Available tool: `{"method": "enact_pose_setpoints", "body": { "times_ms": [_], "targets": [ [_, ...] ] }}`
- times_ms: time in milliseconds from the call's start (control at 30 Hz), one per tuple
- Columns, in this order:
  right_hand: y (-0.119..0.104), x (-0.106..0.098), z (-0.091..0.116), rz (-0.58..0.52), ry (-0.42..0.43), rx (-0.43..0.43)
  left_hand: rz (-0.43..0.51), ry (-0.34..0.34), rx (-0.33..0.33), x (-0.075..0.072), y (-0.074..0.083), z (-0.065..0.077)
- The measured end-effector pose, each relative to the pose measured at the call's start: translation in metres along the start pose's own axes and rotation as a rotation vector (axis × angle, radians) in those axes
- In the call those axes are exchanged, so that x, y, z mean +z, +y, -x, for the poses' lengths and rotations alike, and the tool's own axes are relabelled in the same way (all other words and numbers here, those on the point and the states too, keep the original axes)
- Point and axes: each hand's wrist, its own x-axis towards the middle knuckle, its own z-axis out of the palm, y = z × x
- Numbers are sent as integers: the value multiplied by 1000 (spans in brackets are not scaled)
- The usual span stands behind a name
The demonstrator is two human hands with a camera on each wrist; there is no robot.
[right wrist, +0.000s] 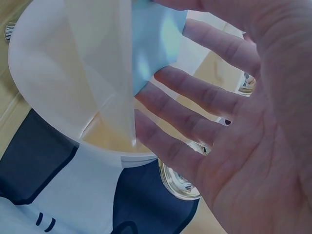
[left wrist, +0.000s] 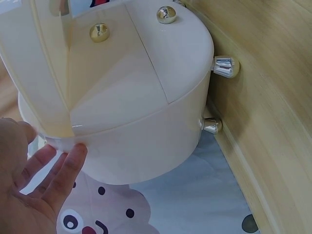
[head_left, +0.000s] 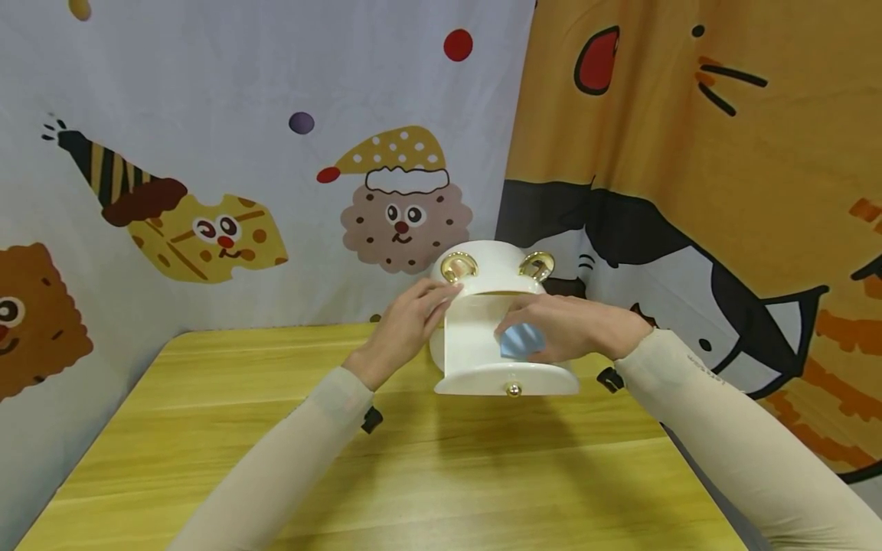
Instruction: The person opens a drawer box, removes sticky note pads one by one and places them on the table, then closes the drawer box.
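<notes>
A rounded white box [head_left: 489,252] with gold trim stands on the table, its front drawer [head_left: 475,380] pulled out. In my right hand [head_left: 572,325] is a small light-blue shiny piece [head_left: 521,342], pinched between thumb and fingers inside the drawer; its kind cannot be told. The right wrist view shows the blue piece [right wrist: 156,46] behind the drawer's side panel [right wrist: 105,53]. My left hand [head_left: 406,325] is at the box's left side, and in the left wrist view its loosely extended fingers [left wrist: 66,170] meet the curved wall close to the drawer.
Gold ring-shaped feet [head_left: 459,267] project from the box, and a gold knob [head_left: 513,390] sits on the drawer front. Under it spreads a yellow wood-grain table [head_left: 413,490]. Cartoon-printed cloth [head_left: 234,76] hangs behind and to the right, close to the box.
</notes>
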Motion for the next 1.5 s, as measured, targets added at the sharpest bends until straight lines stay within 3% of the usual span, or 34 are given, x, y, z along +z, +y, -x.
{"method": "enact_pose_setpoints", "body": {
  "times_ms": [467,1500],
  "targets": [
    [1,-3,-1,-35,32,-74,9,11,3,0,-2,2],
    [1,-13,14,-52,199,-111,12,37,24,3,-5,1]
  ]
}}
